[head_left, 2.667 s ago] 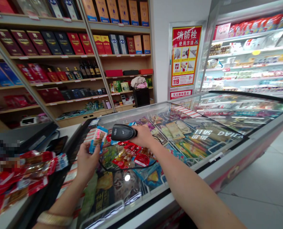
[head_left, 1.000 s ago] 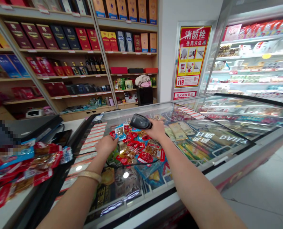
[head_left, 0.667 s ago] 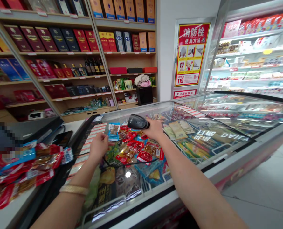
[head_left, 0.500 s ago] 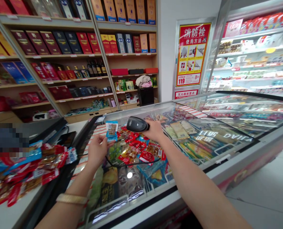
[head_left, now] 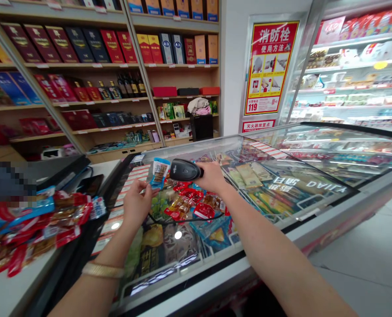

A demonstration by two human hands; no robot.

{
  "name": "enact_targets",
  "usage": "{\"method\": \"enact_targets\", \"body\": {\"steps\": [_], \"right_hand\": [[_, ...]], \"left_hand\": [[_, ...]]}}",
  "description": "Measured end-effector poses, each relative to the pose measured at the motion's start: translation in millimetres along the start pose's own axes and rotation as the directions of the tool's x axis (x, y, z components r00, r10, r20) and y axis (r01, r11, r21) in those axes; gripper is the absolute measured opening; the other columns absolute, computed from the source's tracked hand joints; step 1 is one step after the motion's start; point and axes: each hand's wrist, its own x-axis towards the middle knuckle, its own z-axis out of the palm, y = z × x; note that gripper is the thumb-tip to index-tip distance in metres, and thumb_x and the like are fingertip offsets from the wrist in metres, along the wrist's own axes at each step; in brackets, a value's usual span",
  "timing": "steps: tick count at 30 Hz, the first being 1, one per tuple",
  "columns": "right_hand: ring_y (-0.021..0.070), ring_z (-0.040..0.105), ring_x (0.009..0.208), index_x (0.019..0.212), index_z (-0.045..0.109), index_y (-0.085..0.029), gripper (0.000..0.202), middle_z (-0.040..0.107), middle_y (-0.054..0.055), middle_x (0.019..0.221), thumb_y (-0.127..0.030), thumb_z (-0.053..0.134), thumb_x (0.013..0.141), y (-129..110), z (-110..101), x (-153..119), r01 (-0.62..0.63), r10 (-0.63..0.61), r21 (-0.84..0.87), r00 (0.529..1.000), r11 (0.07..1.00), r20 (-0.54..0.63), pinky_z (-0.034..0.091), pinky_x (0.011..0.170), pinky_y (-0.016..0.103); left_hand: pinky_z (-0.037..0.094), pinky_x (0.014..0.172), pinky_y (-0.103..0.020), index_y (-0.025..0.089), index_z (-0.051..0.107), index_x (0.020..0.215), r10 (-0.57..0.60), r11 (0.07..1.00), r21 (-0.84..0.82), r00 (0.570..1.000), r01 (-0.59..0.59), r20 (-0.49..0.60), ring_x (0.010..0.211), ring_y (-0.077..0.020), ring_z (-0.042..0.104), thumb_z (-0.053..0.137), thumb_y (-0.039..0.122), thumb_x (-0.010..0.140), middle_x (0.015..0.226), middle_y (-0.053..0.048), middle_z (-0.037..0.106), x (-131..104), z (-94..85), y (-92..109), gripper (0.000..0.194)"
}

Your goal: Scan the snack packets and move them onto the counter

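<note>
Pinched in my left hand (head_left: 137, 200) is a small blue and clear snack packet (head_left: 159, 171), held up by its lower edge. My right hand (head_left: 212, 177) is wrapped round the handle of a black barcode scanner (head_left: 184, 170), whose head points left, close beside the packet. Below both hands, red snack packets (head_left: 204, 210) lie in a loose heap on the glass lid of a chest freezer (head_left: 179, 273). The scanner's black cable (head_left: 183, 221) loops across the glass in front of the heap.
At the left, a counter (head_left: 14, 293) bears a pile of red and blue packets (head_left: 50, 220) and a dark phone (head_left: 90, 184). Shelves of boxes and bottles (head_left: 130, 86) stand behind. A lit display fridge (head_left: 351, 83) is at the right.
The packet in my left hand has shifted slightly right and now leans over to the right. The scanner has moved a little left, nearer the packet. The whole view has shifted slightly.
</note>
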Motion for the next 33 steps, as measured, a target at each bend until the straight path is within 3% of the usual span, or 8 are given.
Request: {"method": "enact_targets", "body": {"steps": [5, 13, 20, 27, 31, 33], "right_hand": [[0.0268, 0.071, 0.102, 0.099, 0.075, -0.027, 0.020, 0.080, 0.004, 0.098, -0.035, 0.068, 0.083, -3.2, -3.9, -1.3, -0.012, 0.012, -0.020, 1.000, 1.000, 0.017, 0.039, 0.089, 0.035], [0.0271, 0.071, 0.102, 0.098, 0.074, -0.025, 0.019, 0.080, 0.005, 0.098, -0.034, 0.068, 0.082, -0.5, -2.1, -0.2, -0.008, 0.009, -0.065, 1.000, 0.998, 0.023, 0.039, 0.089, 0.035], [0.0283, 0.072, 0.100, 0.106, 0.075, -0.026, 0.029, 0.080, 0.005, 0.096, -0.036, 0.071, 0.079, -0.1, -1.5, -0.6, -0.020, 0.021, -0.068, 1.000, 0.998, 0.016, 0.040, 0.087, 0.035], [0.0276, 0.072, 0.101, 0.098, 0.075, -0.025, 0.023, 0.080, 0.005, 0.097, -0.037, 0.071, 0.078, 1.9, -0.8, -1.3, -0.029, 0.028, -0.045, 1.000, 0.999, -0.006, 0.041, 0.086, 0.033], [0.0276, 0.072, 0.101, 0.096, 0.075, -0.025, 0.022, 0.080, 0.006, 0.097, -0.038, 0.071, 0.079, 3.5, 0.4, -2.0, -0.046, 0.045, -0.049, 0.999, 0.998, -0.013, 0.041, 0.087, 0.034], [0.0274, 0.072, 0.101, 0.095, 0.075, -0.025, 0.021, 0.080, 0.006, 0.098, -0.037, 0.072, 0.079, 4.7, 1.8, -2.4, -0.043, 0.042, -0.056, 0.999, 0.998, -0.013, 0.041, 0.087, 0.033]], "left_hand": [[0.048, 0.051, -0.022, 0.023, 0.047, 0.072, 0.102, 0.986, 0.138, 0.994, -0.098, -0.025, 0.063, -0.0176, 0.071, 0.057, 0.028, 0.079, 0.069, 0.000, 0.069, -4.5, -3.1, 6.9, 0.013], [0.046, 0.051, -0.023, 0.023, 0.047, 0.067, 0.087, 0.977, 0.203, 0.993, -0.070, -0.075, 0.059, -0.0169, 0.068, 0.058, 0.025, 0.076, 0.065, 0.000, 0.067, -8.4, -3.3, 21.6, 0.014], [0.048, 0.050, -0.023, 0.023, 0.047, 0.068, 0.052, 0.988, 0.146, 0.998, -0.046, -0.040, 0.058, -0.0170, 0.069, 0.057, 0.024, 0.078, 0.067, 0.000, 0.069, -8.2, -1.6, 18.3, 0.014], [0.056, 0.057, -0.028, 0.024, 0.045, 0.074, 0.000, 1.000, 0.008, 1.000, 0.000, -0.023, 0.064, -0.0189, 0.072, 0.057, 0.027, 0.079, 0.079, -0.003, 0.070, -4.0, -0.3, 7.0, 0.014], [0.059, 0.061, -0.032, 0.025, 0.040, 0.077, -0.025, 0.994, -0.107, 0.994, 0.014, -0.103, 0.063, -0.0195, 0.071, 0.054, 0.028, 0.082, 0.074, -0.002, 0.066, 13.6, -21.3, 4.7, 0.015], [0.060, 0.062, -0.033, 0.026, 0.038, 0.078, 0.029, 0.999, -0.009, 0.979, -0.032, -0.200, 0.062, -0.0197, 0.070, 0.052, 0.028, 0.083, 0.069, -0.001, 0.064, 25.7, -45.4, 2.0, 0.015]]}}
